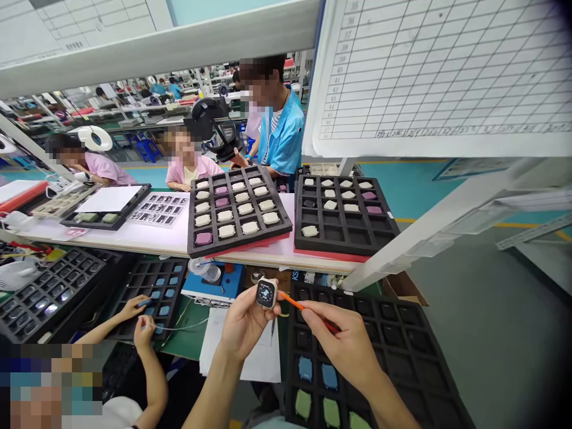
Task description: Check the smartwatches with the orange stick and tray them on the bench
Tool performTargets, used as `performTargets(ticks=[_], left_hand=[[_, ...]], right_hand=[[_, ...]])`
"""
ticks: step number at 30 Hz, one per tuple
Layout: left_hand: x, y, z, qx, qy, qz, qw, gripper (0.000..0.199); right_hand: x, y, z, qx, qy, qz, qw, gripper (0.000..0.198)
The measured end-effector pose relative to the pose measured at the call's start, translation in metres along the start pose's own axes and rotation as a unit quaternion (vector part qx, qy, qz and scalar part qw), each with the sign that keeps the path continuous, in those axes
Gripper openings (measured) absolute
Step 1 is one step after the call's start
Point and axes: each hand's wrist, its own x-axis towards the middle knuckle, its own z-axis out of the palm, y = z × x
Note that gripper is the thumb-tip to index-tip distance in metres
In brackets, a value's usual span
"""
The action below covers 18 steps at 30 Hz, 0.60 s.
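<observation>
My left hand holds up a light-coloured smartwatch body with its dark screen lit. Fingers of my right hand pinch a thin orange tool, shaped like a small stick or pry tool; its exact kind I cannot tell. The tip of this tool meets the right side of the watch, or comes very close. Below my right hand lies a black foam tray with blue and green watch bodies and several dark ones in its compartments. White papers lie under my left hand.
On the shelf ahead sit two black foam trays of white and purple watch bodies. A blue box with a plastic cup stands below. At left, a co-worker's hands work over another tray. A white post rises at right.
</observation>
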Motion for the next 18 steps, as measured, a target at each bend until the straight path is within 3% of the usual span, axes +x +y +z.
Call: performTargets(ticks=[18], left_hand=[[-0.0012,-0.0012,0.0017,0.055,-0.015,0.016,0.998,0.034]], right_hand=[[0.0036,-0.0041,-0.0048,-0.005,-0.012,-0.009,1.0,0.02]])
